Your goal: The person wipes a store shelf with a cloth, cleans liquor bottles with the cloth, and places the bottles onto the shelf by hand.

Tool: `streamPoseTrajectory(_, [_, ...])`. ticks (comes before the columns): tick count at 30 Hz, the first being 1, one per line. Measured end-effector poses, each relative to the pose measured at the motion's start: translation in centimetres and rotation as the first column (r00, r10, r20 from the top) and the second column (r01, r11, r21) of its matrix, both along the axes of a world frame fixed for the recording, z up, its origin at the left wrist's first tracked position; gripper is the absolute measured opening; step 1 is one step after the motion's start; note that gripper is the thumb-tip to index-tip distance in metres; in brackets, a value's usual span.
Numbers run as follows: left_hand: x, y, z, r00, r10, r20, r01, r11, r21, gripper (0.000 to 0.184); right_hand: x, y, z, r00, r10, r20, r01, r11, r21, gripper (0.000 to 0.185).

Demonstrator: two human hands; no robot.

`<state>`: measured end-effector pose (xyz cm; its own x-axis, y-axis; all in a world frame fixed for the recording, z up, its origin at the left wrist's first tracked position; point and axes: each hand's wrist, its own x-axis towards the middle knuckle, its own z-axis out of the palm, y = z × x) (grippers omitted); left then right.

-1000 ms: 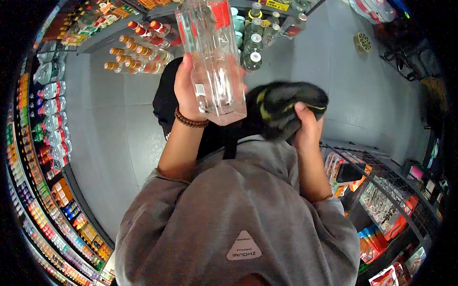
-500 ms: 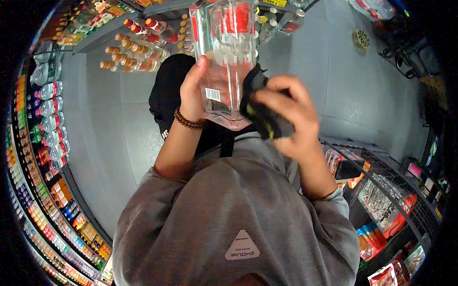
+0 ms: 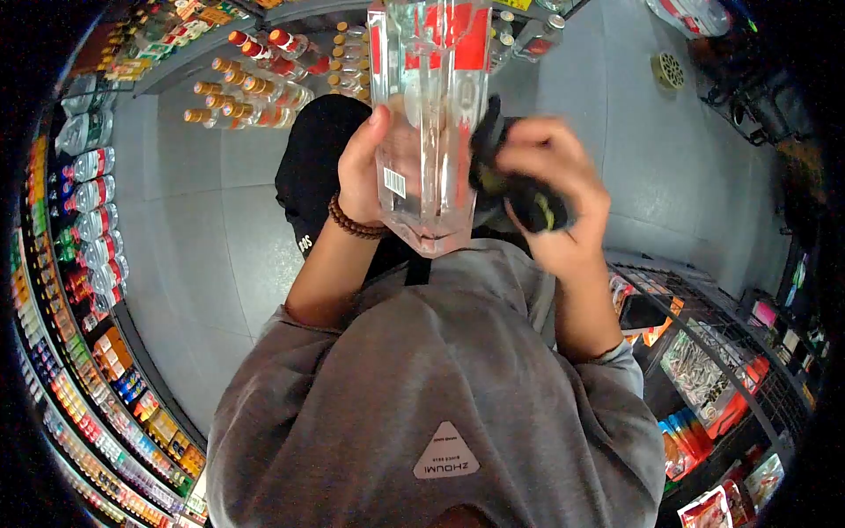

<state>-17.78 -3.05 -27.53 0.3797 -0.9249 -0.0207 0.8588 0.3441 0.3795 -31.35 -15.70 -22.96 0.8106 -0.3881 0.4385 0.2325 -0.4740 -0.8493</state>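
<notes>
A large clear, angular bottle (image 3: 431,132) with red label areas and a barcode stands out in front of my chest, its base toward me. My left hand (image 3: 363,167), with a beaded bracelet at the wrist, is wrapped round its left side. On the other side my right hand (image 3: 563,194) grips a dark cloth (image 3: 519,180) with yellow-green marks. The cloth lies against or very near the bottle's right side; motion blurs the fingers. The top of the bottle runs out of view.
Bottles with gold caps (image 3: 242,101) and red-capped bottles (image 3: 286,53) stand on the floor ahead. Stocked shelves (image 3: 84,378) curve along the left, beside packs of water bottles (image 3: 99,211). A wire rack (image 3: 722,352) with packets is at the right.
The bottle has shifted slightly right and toward me. My right hand has brought the cloth from away on the right up to the bottle's side, where it has since moved slightly right.
</notes>
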Motion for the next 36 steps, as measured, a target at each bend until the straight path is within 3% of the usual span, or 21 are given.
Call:
streamPoseTrajectory(1, [0.1, 0.1, -0.2, 1.000, -0.020, -0.005, 0.020, 0.999, -0.043, 0.071, -0.3, -0.4, -0.1, 1.000, 0.002, 0.004, -0.002, 1.000, -0.002, 0.034])
streamPoseTrajectory(3, [0.3, 0.8, -0.1, 0.990, -0.132, -0.044, 0.133, 0.991, 0.012, 0.071, -1.3, -0.8, -0.7, 0.922, 0.378, -0.084, -0.347, 0.903, 0.253, 0.033])
streamPoseTrajectory(6, [0.7, 0.7, -0.4, 0.982, -0.072, -0.173, 0.068, 0.997, -0.031, 0.070, -2.4, -0.8, -3.5, 1.000, 0.011, 0.029, -0.028, 0.747, 0.664, 0.038])
streamPoseTrajectory(8, [1.2, 1.3, -0.9, 0.989, -0.083, -0.123, 0.086, 0.996, 0.019, 0.071, -2.5, -1.6, -4.6, 0.957, -0.093, 0.276, -0.222, 0.379, 0.898, 0.046])
streamPoseTrajectory(9, [1.4, 1.6, -1.2, 0.992, -0.100, -0.074, 0.105, 0.992, 0.068, 0.072, -1.9, -1.1, -2.9, 0.953, -0.244, 0.180, -0.084, 0.357, 0.930, 0.042])
streamPoseTrajectory(11, [1.3, 1.5, -1.6, 0.989, -0.145, -0.016, 0.146, 0.988, 0.051, 0.071, -1.0, -1.1, -0.2, 0.918, -0.389, 0.078, 0.053, 0.315, 0.948, 0.039])
streamPoseTrajectory(13, [1.4, 1.7, -1.7, 0.967, -0.235, 0.099, 0.222, 0.967, 0.126, 0.070, -0.5, -2.0, 0.5, 0.848, -0.230, 0.478, -0.360, 0.413, 0.837, 0.051])
streamPoseTrajectory(15, [0.9, 1.5, -1.5, 0.955, -0.240, 0.177, 0.204, 0.959, 0.197, 0.070, 0.7, -2.9, 1.7, 0.806, -0.127, 0.578, -0.476, 0.442, 0.760, 0.050])
streamPoseTrajectory(17, [0.2, 0.8, -1.4, 0.964, -0.265, -0.023, 0.263, 0.963, -0.065, 0.063, 2.2, -3.0, 1.7, 0.759, 0.099, 0.644, -0.580, 0.553, 0.598, 0.046])
streamPoseTrajectory(18, [-0.3, 0.7, -1.2, 0.988, -0.101, 0.113, 0.082, 0.983, 0.163, 0.060, 3.2, -2.8, 1.5, 0.826, 0.217, 0.520, -0.473, 0.769, 0.430, 0.043])
streamPoseTrajectory(19, [-0.8, 0.5, -1.0, 0.962, -0.011, 0.272, -0.101, 0.913, 0.395, 0.058, 4.0, -2.3, 1.2, 0.850, 0.301, 0.432, -0.422, 0.880, 0.217, 0.040])
streamPoseTrajectory(20, [-0.5, 0.3, -1.7, 0.998, -0.036, 0.052, 0.015, 0.934, 0.357, 0.057, 4.0, -1.1, 0.9, 0.837, 0.386, 0.387, -0.462, 0.878, 0.125, 0.037])
streamPoseTrajectory(22, [0.1, 0.0, -1.4, 0.961, 0.098, 0.261, -0.207, 0.877, 0.434, 0.058, 3.3, 0.6, -0.1, 0.766, 0.512, 0.388, -0.617, 0.754, 0.223, 0.035])
streamPoseTrajectory(23, [0.7, 0.2, -1.0, 0.953, 0.062, 0.297, -0.183, 0.897, 0.401, 0.061, 2.7, 1.3, -0.5, 0.761, 0.520, 0.388, -0.639, 0.703, 0.313, 0.033])
streamPoseTrajectory(26, [2.0, 1.0, -1.9, 0.998, -0.054, 0.013, 0.051, 0.982, 0.180, 0.062, 0.5, 1.7, -2.5, 0.767, 0.560, 0.314, -0.634, 0.583, 0.508, 0.029])
streamPoseTrajectory(28, [2.3, 1.2, -2.0, 0.993, -0.069, 0.093, 0.046, 0.973, 0.227, 0.065, -1.5, 2.3, -5.9, 0.833, 0.535, 0.142, -0.517, 0.659, 0.547, 0.031])
streamPoseTrajectory(30, [2.4, 1.0, -1.9, 0.990, -0.016, -0.140, 0.040, 0.985, 0.168, 0.065, -2.8, 2.3, -7.8, 0.783, 0.621, 0.045, -0.561, 0.672, 0.484, 0.035])
streamPoseTrajectory(31, [2.9, 1.2, -1.9, 0.999, -0.035, -0.031, 0.041, 0.972, 0.232, 0.065, -3.7, 3.2, -8.6, 0.923, 0.316, -0.221, -0.185, 0.866, 0.464, 0.033])
streamPoseTrajectory(32, [3.0, 1.1, -2.0, 0.999, -0.029, -0.030, 0.035, 0.972, 0.234, 0.065, -4.3, 3.6, -9.2, 0.890, -0.044, -0.454, 0.217, 0.916, 0.337, 0.034])
streamPoseTrajectory(34, [3.0, 0.9, -2.2, 1.000, 0.014, 0.005, -0.014, 0.985, 0.171, 0.064, -3.4, 2.4, -8.0, 0.930, -0.063, -0.361, 0.346, 0.479, 0.807, 0.036])
streamPoseTrajectory(36, [3.0, 1.2, -2.6, 1.000, -0.018, 0.004, 0.017, 0.982, 0.189, 0.062, -2.9, 1.1, -6.7, 0.970, -0.063, -0.233, 0.241, 0.314, 0.918, 0.043])
